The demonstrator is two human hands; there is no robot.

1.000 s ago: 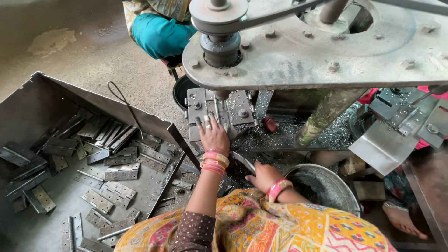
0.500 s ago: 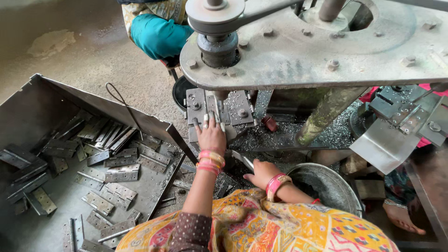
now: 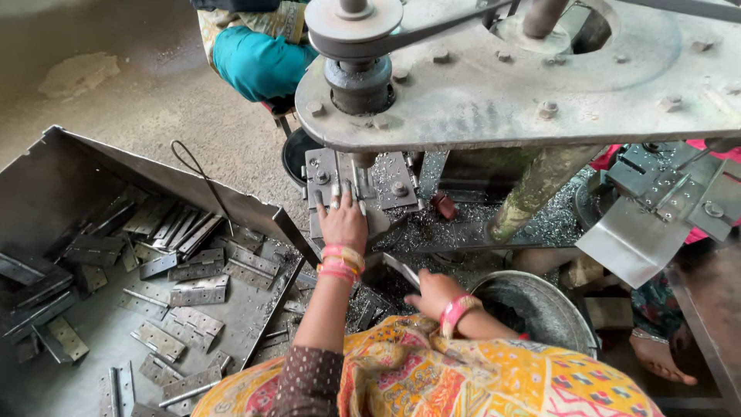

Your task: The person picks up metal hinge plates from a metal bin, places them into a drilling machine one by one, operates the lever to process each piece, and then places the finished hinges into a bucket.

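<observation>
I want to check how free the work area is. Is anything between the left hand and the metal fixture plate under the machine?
Nothing visible. The left hand lies flat on the grey bolted metal fixture plate, fingers spread on it. The right hand is lower, beside the round metal bucket, apart from the plate.

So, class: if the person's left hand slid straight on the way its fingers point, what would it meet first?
Probably the machine's bolted metal fixture under the pulley: the left hand already reaches it with its fingertips, though depth is unclear.
</observation>
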